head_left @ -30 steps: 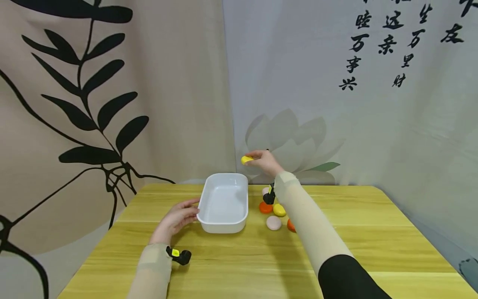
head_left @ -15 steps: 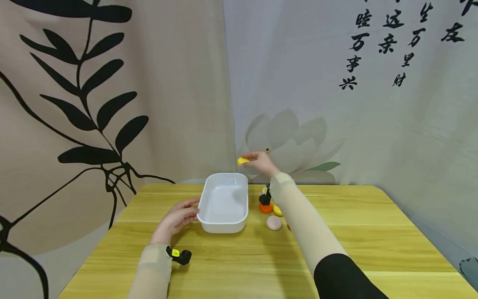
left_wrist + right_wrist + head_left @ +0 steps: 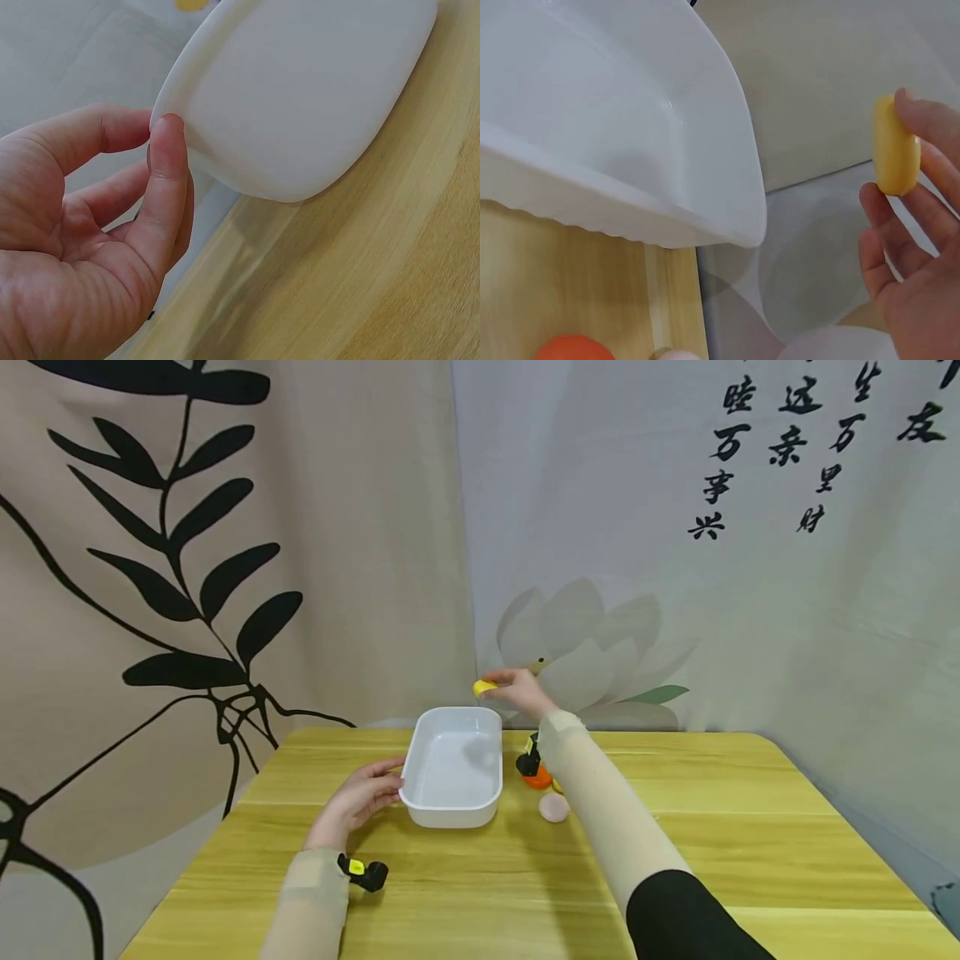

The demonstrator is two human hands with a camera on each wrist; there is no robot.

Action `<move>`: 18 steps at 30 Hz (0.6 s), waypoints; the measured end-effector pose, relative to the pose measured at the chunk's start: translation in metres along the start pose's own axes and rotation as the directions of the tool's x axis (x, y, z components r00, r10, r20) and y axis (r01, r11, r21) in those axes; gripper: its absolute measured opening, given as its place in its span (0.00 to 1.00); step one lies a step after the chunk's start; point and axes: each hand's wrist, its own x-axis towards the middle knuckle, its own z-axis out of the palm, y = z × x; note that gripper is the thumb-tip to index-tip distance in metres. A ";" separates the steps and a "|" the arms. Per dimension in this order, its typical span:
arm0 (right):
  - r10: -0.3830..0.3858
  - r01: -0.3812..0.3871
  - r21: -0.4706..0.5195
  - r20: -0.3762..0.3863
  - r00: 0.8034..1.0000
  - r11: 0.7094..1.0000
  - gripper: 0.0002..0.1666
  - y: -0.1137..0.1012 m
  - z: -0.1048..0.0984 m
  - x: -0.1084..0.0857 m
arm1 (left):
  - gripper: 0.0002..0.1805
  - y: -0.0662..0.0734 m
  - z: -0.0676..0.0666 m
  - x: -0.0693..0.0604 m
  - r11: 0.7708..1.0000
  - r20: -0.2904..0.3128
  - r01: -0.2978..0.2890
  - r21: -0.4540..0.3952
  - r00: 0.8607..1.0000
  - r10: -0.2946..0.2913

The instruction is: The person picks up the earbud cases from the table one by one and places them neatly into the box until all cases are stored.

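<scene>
A white rectangular tray stands on the wooden table. At its left rim, my left hand pinches the edge between thumb and fingers; the left wrist view shows the hand at the tray's rim. Above and beyond the tray's far right corner, my right hand holds a yellow rounded piece. In the right wrist view the yellow piece sits between the thumb and fingers of the right hand, apart from the tray. Nothing lies inside the tray.
Right of the tray lie an orange piece, a pale pink piece and a partly covered yellow one, beside and beneath the right forearm. Behind the table hangs a printed curtain.
My right hand has moved left and slightly down with the yellow piece, nearer the tray's far edge. The left hand stays on the rim. The right forearm now covers more of the loose pieces.
</scene>
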 end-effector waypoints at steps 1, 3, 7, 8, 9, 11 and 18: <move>-0.001 0.001 0.003 0.001 1.000 1.000 0.27 0.001 0.001 0.000 | 0.33 0.000 0.000 0.000 1.000 0.000 -0.004 -0.002 1.000 0.004; -0.002 0.002 0.012 0.007 1.000 1.000 0.27 0.001 0.005 0.001 | 0.33 -0.001 0.000 -0.001 1.000 0.005 -0.017 -0.004 1.000 0.017; -0.004 0.005 -0.019 0.011 1.000 1.000 0.26 0.000 0.011 0.002 | 0.31 -0.003 -0.001 -0.001 0.998 0.027 -0.054 -0.011 0.998 0.054; -0.008 0.008 -0.025 0.010 1.000 1.000 0.26 0.000 0.013 0.003 | 0.31 -0.004 -0.001 -0.001 0.998 0.030 -0.060 -0.012 0.998 0.060; -0.011 0.011 -0.033 0.009 1.000 0.999 0.26 0.000 0.014 0.003 | 0.31 -0.004 -0.001 -0.001 0.998 0.028 -0.057 -0.015 0.998 0.058; -0.013 0.013 -0.044 0.003 1.000 0.999 0.25 0.000 0.017 0.005 | 0.31 -0.003 -0.001 0.000 0.999 0.019 -0.048 -0.013 0.999 0.048; 0.010 -0.011 -0.060 -0.022 1.000 0.998 0.25 0.003 0.028 0.006 | 0.31 -0.001 0.000 0.000 1.000 -0.023 0.003 -0.020 1.000 -0.004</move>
